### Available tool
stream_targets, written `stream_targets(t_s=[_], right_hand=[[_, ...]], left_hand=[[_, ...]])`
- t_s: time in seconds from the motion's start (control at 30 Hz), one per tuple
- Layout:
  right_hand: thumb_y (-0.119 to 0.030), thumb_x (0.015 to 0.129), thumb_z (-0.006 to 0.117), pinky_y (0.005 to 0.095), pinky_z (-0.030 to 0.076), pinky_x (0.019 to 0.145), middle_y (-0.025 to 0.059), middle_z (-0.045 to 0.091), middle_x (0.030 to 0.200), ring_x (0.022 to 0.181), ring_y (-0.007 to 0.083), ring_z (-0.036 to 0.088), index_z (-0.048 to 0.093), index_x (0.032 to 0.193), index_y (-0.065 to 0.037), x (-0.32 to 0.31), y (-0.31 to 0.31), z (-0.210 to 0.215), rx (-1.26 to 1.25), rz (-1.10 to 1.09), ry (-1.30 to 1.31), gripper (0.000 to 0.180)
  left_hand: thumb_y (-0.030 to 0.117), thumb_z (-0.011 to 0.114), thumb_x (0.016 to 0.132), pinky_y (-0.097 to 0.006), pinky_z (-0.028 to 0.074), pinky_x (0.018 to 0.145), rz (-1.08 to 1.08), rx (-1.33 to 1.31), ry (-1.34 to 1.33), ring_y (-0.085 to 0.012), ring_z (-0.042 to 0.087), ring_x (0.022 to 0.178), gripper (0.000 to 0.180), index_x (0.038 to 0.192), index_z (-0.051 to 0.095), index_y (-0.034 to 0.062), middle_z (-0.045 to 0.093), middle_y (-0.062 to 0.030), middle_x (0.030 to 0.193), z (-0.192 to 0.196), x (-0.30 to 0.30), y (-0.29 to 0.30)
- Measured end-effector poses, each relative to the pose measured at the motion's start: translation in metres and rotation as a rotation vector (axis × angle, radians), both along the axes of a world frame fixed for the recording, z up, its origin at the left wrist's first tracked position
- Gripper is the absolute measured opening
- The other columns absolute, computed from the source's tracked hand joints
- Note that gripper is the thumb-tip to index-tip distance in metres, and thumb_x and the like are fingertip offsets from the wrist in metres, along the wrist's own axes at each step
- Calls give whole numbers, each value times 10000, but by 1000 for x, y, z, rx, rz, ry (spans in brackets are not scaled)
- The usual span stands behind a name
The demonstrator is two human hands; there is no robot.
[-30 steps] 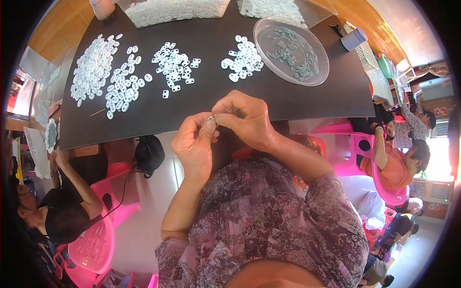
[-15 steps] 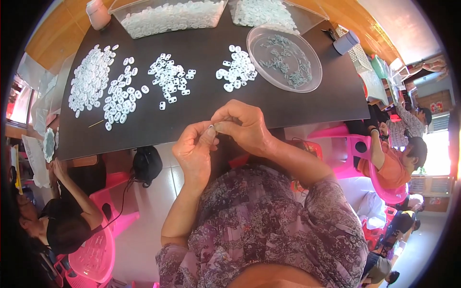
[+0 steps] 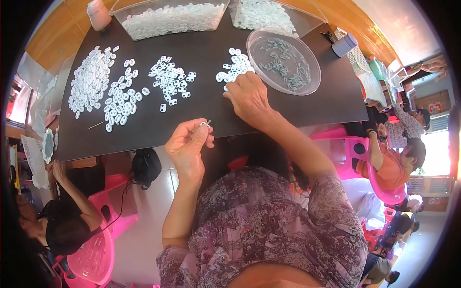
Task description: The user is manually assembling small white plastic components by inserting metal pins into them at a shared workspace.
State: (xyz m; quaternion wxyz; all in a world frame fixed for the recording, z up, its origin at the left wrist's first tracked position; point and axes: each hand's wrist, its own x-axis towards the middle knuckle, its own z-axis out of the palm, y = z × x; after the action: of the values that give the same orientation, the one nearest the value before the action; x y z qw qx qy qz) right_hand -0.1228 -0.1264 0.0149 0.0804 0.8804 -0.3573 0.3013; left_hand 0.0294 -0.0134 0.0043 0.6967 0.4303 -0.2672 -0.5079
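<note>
My left hand is raised at the table's near edge. Its thumb and index finger pinch a small white plastic piece, from which a thin grey pin sticks out. Farther right, my right hand reaches over the near side of a small pile of white oval plastic pieces. Its fingers are bent down and closed on one oval piece at the pile's near edge; the fingertips are partly hidden. Beside that pile stands a round clear dish with many small grey-green pins scattered in it.
White squarish two-hole pieces lie mid-table, with piles of white oval pieces at left. A thin yellowish stick lies near them. Clear bins of white parts and a cup stand behind. Other people sit on pink chairs either side.
My right hand has left my left hand and moved forward to the small pile near the dish. My left hand has shifted slightly left, keeping its piece.
</note>
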Motion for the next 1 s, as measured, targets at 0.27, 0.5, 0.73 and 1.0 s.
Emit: stream_targets(t_s=[0.27, 0.5, 0.73, 1.0], right_hand=[[-24, 704, 646, 360, 394, 602, 93, 511, 700, 685, 260, 484, 555, 736, -37, -3, -4, 2, -146, 52, 27, 97], [-28, 732, 647, 376, 436, 606, 119, 600, 741, 660, 285, 547, 611, 832, -19, -4, 1, 5, 70, 72, -206, 108], [-38, 755, 652, 256, 435, 628, 21, 595, 760, 674, 104, 536, 641, 880, -25, 7, 24, 21, 684, 40, -466, 126], [-1, 777, 624, 208, 441, 693, 10, 599, 812, 769, 62, 549, 628, 951, -11, 13, 39, 26, 978, 224, -532, 175]], left_hand=[[24, 622, 826, -239, 467, 494, -9, 15, 5, -139, 563, 556, 125, 905, 608, -72, 627, -128, 753, 0, 2, 0], [20, 619, 827, -236, 461, 493, -16, 21, 10, -139, 558, 549, 122, 906, 604, -71, 626, -130, 756, 1, 3, 0], [19, 615, 829, -234, 462, 507, 18, 4, 14, -135, 567, 579, 108, 899, 602, -63, 628, -124, 759, 4, 4, -3], [12, 603, 837, -225, 471, 543, 16, -12, 0, -128, 582, 646, 83, 902, 607, -40, 624, -102, 788, 8, 2, -7]])
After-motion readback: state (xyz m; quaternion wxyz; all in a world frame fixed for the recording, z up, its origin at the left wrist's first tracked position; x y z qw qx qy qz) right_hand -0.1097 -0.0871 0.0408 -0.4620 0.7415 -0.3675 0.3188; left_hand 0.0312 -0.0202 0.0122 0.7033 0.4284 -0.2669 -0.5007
